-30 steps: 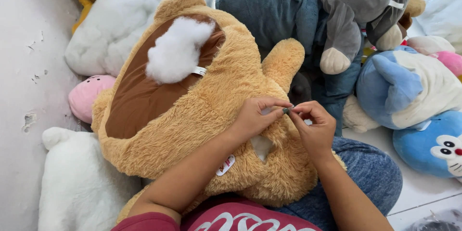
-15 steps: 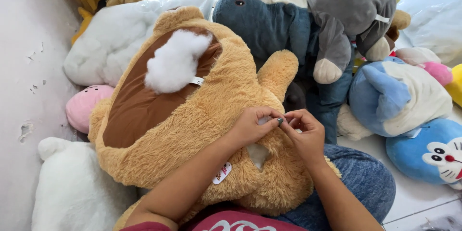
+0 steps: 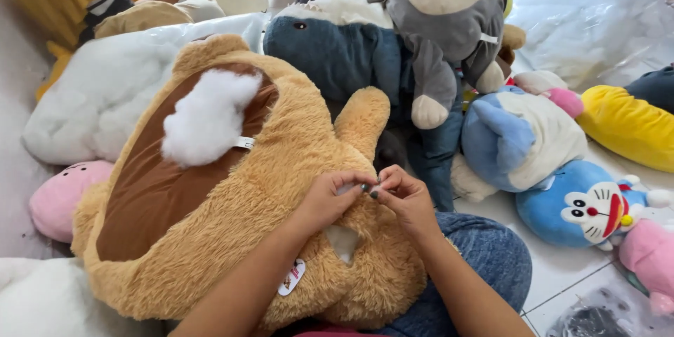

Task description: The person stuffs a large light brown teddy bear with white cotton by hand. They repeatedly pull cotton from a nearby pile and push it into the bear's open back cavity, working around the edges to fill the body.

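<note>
Pale floor tiles [image 3: 562, 288] show at the lower right, and nearly everything else is a heap of soft toys. Across the person's lap, over a blue denim knee [image 3: 484, 260], lies a big tan plush bear [image 3: 281, 168] with a brown panel on its upper side, and a tuft of white stuffing [image 3: 207, 116] bulges out of that panel. The left hand [image 3: 330, 200] rests on the bear's fur with its fingers curled shut, pinching the fabric at a small spot just above a pale patch. The right hand [image 3: 407, 200] meets it there, fingertips touching and pinched closed on the same spot; whatever small thing sits between them is too tiny to tell. Behind the bear lies a dark blue plush toy [image 3: 337, 53], with a grey plush toy [image 3: 442, 21] leaning on it. A blue cat toy [image 3: 576, 203] lies on the tiles to the right, and a pink plush [image 3: 56, 196] sits at the left edge.
</note>
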